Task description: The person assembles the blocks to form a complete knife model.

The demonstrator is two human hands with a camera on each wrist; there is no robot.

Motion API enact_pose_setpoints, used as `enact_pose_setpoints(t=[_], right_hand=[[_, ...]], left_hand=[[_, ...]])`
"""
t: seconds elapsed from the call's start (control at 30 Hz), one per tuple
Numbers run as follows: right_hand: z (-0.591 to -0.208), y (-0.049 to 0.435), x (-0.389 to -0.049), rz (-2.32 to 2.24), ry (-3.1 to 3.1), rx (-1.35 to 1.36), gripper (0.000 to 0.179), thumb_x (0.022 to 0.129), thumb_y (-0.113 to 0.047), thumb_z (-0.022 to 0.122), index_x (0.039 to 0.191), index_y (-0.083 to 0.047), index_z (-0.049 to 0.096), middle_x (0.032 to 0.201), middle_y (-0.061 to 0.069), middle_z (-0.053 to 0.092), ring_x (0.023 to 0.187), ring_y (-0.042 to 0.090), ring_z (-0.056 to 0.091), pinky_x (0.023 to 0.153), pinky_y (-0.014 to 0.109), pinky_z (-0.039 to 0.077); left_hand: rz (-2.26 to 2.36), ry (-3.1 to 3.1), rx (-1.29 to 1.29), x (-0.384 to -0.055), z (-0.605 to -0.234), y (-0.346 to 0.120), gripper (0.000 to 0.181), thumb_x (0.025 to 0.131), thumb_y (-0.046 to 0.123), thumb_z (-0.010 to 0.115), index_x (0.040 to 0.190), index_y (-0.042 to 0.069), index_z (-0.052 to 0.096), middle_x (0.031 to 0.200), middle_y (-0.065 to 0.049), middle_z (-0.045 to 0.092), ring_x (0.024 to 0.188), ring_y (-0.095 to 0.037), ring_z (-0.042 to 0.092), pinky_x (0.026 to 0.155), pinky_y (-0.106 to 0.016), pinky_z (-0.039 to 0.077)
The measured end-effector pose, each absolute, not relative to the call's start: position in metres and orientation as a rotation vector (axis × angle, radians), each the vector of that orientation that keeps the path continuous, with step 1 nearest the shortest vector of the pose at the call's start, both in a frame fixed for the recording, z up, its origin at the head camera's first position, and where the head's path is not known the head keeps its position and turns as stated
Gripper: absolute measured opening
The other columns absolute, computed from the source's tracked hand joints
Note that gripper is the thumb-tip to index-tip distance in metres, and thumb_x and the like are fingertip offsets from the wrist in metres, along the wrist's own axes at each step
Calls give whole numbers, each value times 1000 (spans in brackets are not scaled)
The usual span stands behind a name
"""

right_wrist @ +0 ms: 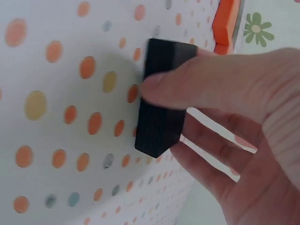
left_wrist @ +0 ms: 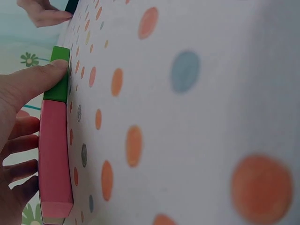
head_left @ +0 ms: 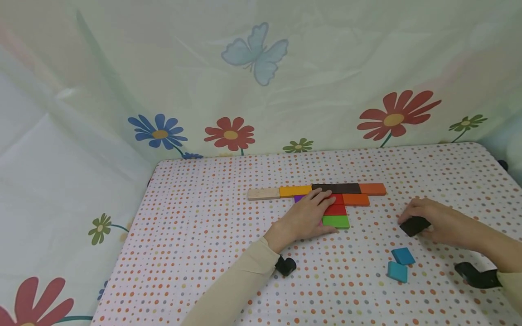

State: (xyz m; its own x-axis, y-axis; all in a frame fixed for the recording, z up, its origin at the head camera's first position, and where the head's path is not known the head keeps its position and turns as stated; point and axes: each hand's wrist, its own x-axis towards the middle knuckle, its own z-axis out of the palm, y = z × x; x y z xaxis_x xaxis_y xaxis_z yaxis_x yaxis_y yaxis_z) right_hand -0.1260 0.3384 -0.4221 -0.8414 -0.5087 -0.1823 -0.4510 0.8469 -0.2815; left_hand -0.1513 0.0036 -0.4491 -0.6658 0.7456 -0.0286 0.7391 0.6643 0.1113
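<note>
Flat colored blocks lie together in rows on the dotted table. My left hand (head_left: 303, 218) rests over them with fingers spread, its thumb against the edge of the green block (head_left: 336, 221). In the left wrist view a pink block (left_wrist: 54, 154) adjoins the green one. Red blocks (head_left: 336, 209) and a purple piece show around the fingers; the hand hides part of the rows. Off to the right, my right hand (head_left: 444, 224) pinches a black block (right_wrist: 161, 105) between thumb and fingers, tilted, near the tabletop.
The top row runs from a plain wooden block (head_left: 263, 194) through yellow (head_left: 295, 191) and black (head_left: 338, 188) to orange (head_left: 373, 189). Below it sits another orange block (head_left: 356, 199). Two blue blocks (head_left: 397, 271) lie near the right hand. A flowered cloth (head_left: 326, 113) hangs behind the table.
</note>
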Motion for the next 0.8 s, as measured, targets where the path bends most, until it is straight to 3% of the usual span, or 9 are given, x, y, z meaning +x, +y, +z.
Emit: enact_pose_setpoints(t=[0.13, 0.2, 0.33, 0.4, 0.63, 0.8], right_hand=[[-422, 339, -127, -328, 2762, -669, 44, 65, 8, 93, 103, -3, 74, 106, 15, 70, 114, 59, 58, 92, 72, 48], [-422, 337, -130, -335, 2751, -659, 41, 68, 3, 93, 104, -3, 74, 105, 13, 71, 112, 55, 61, 92, 69, 50], [-422, 328, -134, -359, 2737, -695, 40, 72, -6, 94, 106, -3, 74, 102, 6, 68, 97, 36, 68, 82, 57, 57], [-420, 320, -134, -361, 2758, -723, 39, 74, -8, 94, 107, -3, 75, 105, 9, 69, 101, 39, 68, 83, 58, 57], [-411, 286, -137, -379, 2831, -821, 41, 76, -10, 93, 113, -3, 76, 110, 11, 67, 101, 34, 67, 84, 57, 58], [-408, 264, -140, -386, 2846, -898, 44, 75, -8, 94, 115, -3, 76, 120, 23, 67, 109, 45, 66, 87, 61, 57]], left_hand=[[127, 2803, 1243, -151, -449, 4, 79, 102, 60, 59, 161, 10, 41, 168, -8, 35, 156, -27, 29, 125, -28, 21], [130, 2801, 1230, -151, -449, 4, 79, 102, 60, 59, 161, 11, 41, 168, -8, 34, 156, -26, 28, 125, -28, 21], [127, 2790, 1207, -151, -448, 3, 79, 102, 60, 58, 162, 12, 39, 169, -7, 32, 157, -25, 26, 125, -28, 21], [128, 2784, 1209, -151, -448, 2, 79, 102, 60, 58, 162, 12, 39, 169, -7, 32, 157, -26, 26, 125, -29, 21], [133, 2793, 1243, -152, -448, 2, 78, 102, 58, 58, 161, 10, 41, 168, -8, 34, 157, -26, 28, 126, -28, 19], [133, 2791, 1256, -152, -449, 3, 78, 102, 59, 58, 161, 10, 40, 168, -8, 34, 157, -27, 28, 126, -28, 17]])
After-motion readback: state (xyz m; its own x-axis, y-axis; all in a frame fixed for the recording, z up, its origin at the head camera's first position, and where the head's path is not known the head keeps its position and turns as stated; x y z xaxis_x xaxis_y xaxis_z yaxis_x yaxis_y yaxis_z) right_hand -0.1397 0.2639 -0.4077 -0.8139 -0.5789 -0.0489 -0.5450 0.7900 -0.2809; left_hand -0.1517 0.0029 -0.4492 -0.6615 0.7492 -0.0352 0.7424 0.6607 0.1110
